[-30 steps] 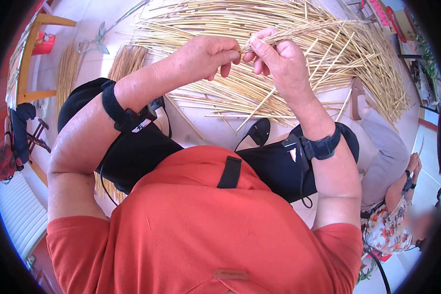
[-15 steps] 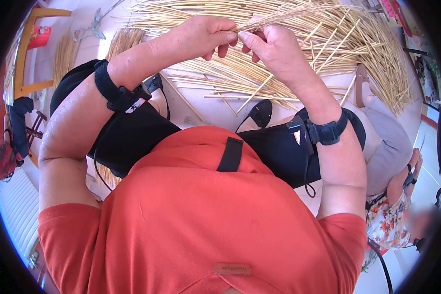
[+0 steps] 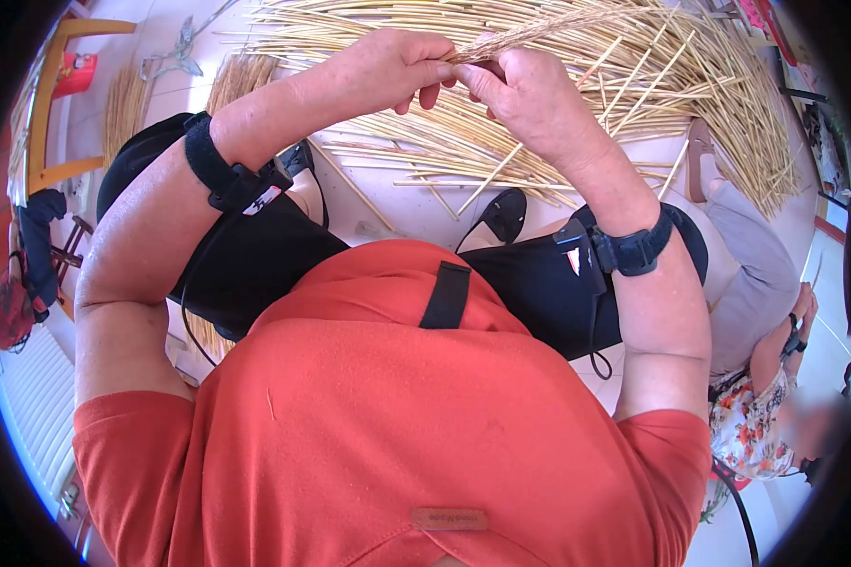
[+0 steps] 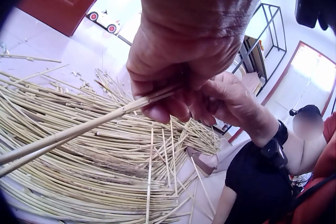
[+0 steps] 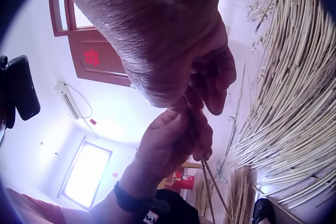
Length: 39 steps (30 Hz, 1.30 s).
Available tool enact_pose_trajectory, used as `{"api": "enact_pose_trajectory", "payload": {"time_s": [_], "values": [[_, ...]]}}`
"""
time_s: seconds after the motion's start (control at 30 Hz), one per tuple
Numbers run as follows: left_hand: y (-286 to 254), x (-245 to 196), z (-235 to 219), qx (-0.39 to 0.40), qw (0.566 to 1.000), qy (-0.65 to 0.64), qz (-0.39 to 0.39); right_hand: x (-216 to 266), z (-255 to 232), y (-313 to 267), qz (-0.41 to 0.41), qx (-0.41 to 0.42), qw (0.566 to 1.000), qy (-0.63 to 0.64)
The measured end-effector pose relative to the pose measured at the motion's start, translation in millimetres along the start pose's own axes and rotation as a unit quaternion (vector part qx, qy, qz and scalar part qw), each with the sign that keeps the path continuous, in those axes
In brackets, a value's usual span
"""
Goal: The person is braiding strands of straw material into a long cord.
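Two thin pale stalks (image 4: 86,125) stick out of the curled fingers of my left hand (image 4: 189,40) in the left wrist view. In the head view my left hand (image 3: 397,66) pinches them close to the fingertips of my right hand (image 3: 534,94), the two hands almost meeting. A feathery straw head (image 3: 548,28) runs from the fingers up and right across the top of my right hand, whose thumb and fingers pinch its base. From the right wrist view, my right hand (image 5: 178,40) partly hides the grip, and the stalks (image 5: 210,182) hang below my left hand (image 5: 170,137).
Long loose stalks (image 3: 501,142) cover the floor beyond the knees. Bundled straw (image 3: 241,80) lies at the left, near a wooden frame (image 3: 47,104) and a red bucket (image 3: 74,74). At the right sits another person (image 3: 752,274), one shoe (image 3: 698,161) beside the stalks.
Compared with a second ago, both hands, still holding the straw, stand higher in the head view. Since half a second ago they have barely moved.
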<state>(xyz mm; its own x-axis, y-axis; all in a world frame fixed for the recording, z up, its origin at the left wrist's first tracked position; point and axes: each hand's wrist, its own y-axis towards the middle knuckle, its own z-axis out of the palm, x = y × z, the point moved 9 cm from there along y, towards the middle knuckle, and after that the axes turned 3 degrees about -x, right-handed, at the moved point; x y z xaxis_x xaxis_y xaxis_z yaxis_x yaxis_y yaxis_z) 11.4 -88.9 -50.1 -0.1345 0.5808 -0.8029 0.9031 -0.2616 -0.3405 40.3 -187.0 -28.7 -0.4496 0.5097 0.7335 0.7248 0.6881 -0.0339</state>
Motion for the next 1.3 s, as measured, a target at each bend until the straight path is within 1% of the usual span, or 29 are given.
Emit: {"api": "enact_pose_trajectory", "payload": {"time_s": [0.07, 0.13, 0.27, 0.37, 0.43, 0.67, 0.77, 0.87, 0.93, 1.07, 1.13, 1.3], "values": [[-0.7, -1.9, -0.3, -0.004, 1.000, 0.018, 0.006, 3.2, -1.8, -1.1, -0.010, -0.006, 1.000, 0.007], [0.3, -0.2, 0.2, -0.004, 1.000, 0.019, 0.007, 4.5, -2.0, -2.6, 0.016, 0.010, 1.000, 0.004], [-1.8, -3.7, -1.3, -0.015, 0.999, 0.029, 0.021, 6.5, -3.2, -3.2, 0.002, -0.001, 1.000, 0.013], [-1.0, -2.6, -3.4, -0.013, 1.000, 0.024, 0.010, 6.3, -2.2, 0.1, 0.012, 0.012, 1.000, 0.007], [-0.9, -2.4, -3.7, -0.014, 0.999, 0.028, 0.011, 6.9, -4.0, -0.3, 0.000, -0.012, 1.000, 0.024], [-1.2, -2.3, -4.1, -0.016, 0.999, 0.039, 0.012, 5.5, -2.3, -0.2, 0.002, -0.011, 1.000, 0.012], [-2.2, -2.0, -3.4, -0.017, 0.999, 0.031, 0.016, 6.4, -2.2, -0.2, -0.018, -0.023, 0.999, 0.020], [-2.7, -2.7, -2.8, -0.017, 0.999, 0.029, 0.015, 4.0, -1.6, -0.5, -0.012, -0.019, 1.000, 0.012], [-3.5, -3.8, -2.3, -0.016, 0.999, 0.037, 0.014, 9.0, -2.5, -1.4, -0.038, -0.018, 0.998, -0.044], [-1.7, -2.5, -3.4, -0.014, 0.999, 0.044, 0.005, 9.2, -2.6, 0.2, -0.051, -0.020, 0.997, -0.048], [-1.0, -2.4, -3.1, -0.013, 0.999, 0.048, 0.006, 10.6, -4.9, -0.7, -0.033, -0.021, 0.998, -0.051], [-1.6, -4.9, -2.6, -0.013, 0.998, 0.053, 0.012, 8.9, -3.4, -0.5, -0.036, -0.019, 0.998, -0.049]]}}
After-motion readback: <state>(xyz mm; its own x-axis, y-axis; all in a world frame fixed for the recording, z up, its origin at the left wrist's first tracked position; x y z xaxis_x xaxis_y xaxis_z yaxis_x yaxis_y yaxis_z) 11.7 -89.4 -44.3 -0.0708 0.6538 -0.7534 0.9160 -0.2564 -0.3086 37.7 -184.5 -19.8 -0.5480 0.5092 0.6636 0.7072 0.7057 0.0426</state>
